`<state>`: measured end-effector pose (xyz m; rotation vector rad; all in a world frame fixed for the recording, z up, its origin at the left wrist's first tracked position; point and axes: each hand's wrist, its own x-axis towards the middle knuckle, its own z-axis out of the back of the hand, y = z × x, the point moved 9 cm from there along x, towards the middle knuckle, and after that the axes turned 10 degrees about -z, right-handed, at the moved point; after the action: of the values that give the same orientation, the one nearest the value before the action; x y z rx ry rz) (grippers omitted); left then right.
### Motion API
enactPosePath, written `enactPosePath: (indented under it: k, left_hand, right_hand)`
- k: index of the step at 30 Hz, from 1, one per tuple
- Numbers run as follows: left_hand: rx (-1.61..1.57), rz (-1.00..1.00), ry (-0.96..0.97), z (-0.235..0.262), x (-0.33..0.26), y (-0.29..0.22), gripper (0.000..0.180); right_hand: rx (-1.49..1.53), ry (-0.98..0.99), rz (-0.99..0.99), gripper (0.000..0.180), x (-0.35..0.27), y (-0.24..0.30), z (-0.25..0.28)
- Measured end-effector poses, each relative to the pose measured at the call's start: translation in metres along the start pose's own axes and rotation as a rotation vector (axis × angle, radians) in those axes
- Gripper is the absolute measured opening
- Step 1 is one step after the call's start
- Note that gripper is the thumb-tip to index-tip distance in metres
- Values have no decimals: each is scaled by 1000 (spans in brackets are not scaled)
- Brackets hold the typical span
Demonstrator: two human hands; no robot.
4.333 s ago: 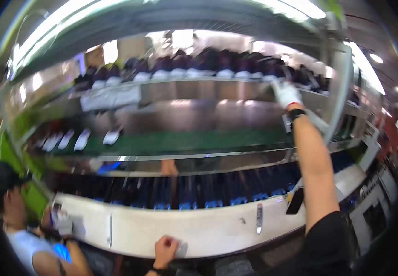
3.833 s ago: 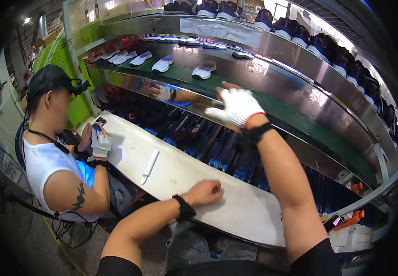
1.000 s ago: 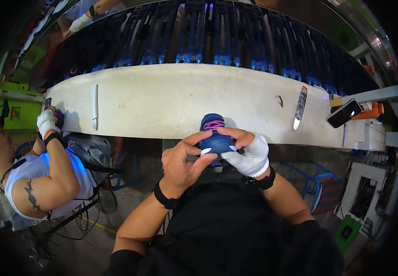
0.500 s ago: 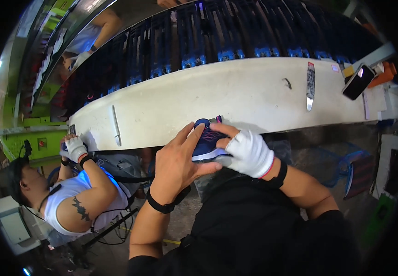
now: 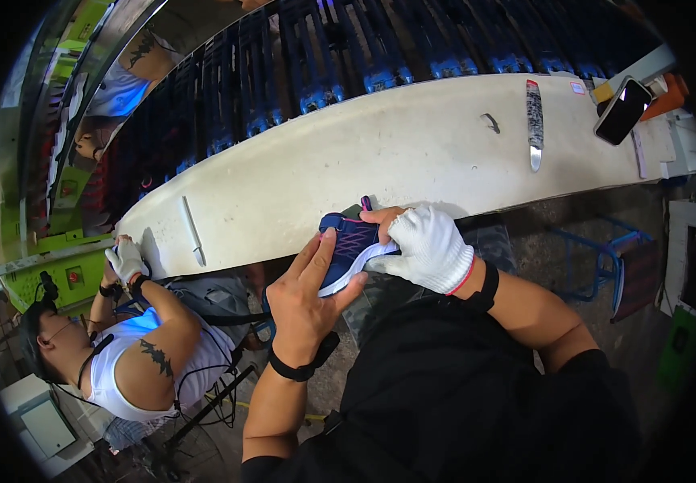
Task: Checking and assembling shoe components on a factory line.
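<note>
Over the near edge of the white workbench [image 5: 412,153], I hold a dark blue sneaker [image 5: 353,251] with pink lines across its upper and a white sole. My bare left hand [image 5: 306,291] grips its left part, fingers over the upper and thumb at the sole. At the other end is my right hand [image 5: 430,251], in a white glove with bare fingertips. Its index finger presses near the opening, and its thumb lies along the sole. A pink-edged pull loop sticks up at the far side of the shoe. Both hands hide parts of it.
Along the bench lie a white-handled knife [image 5: 192,231], a taped knife [image 5: 534,121], a small dark scrap [image 5: 490,123] and a phone [image 5: 623,111]. Behind runs a rack with blue-ended dark bars [image 5: 388,78]. A co-worker [image 5: 135,354] sits at left; a blue-framed stool [image 5: 601,270] stands at right.
The sneaker has turned in my hands, so its sole now slants up toward the right. My left fingers have drawn lower over the upper. The whole view has shifted slightly.
</note>
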<state>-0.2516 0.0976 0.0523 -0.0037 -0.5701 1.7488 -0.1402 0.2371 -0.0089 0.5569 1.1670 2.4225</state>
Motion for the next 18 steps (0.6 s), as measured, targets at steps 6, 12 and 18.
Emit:
enactPosePath:
  k: [6, 12, 18]
  left_hand:
    - [-26, 9, 123, 10, 19, -24, 77]
    - [-327, -199, -260, -19, 27, -41, 57]
    - [-320, -265, -478, -37, 13, -45, 49]
  right_hand:
    - [-220, 104, -51, 56, -3, -1, 10]
    - [182, 77, -33, 95, -8, 12, 65]
    - [305, 58, 12, 82, -8, -4, 62]
